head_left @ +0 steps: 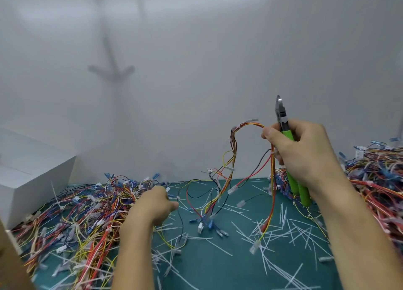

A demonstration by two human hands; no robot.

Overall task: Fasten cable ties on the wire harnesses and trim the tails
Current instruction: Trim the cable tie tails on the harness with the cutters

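Wire harness hangs as a loop above the counter, long axis near vertical, with the connector ends trailing down onto the counter. The loop's top is pinched by the thumb and fingers of the right hand. This hand also grips the green cutters, blades up, just above the pinch. Left hand is low at the left wire pile. Its fingers are curled; cannot tell whether they hold anything.

Teal mat-topped table is carrying a tangled pile of multicoloured wire harnesses on L side; a 2nd such pile is lying at R edge. Cut white plastic cable-tie tails are lying scattered btwn them. White rectangular box is sitting far L.
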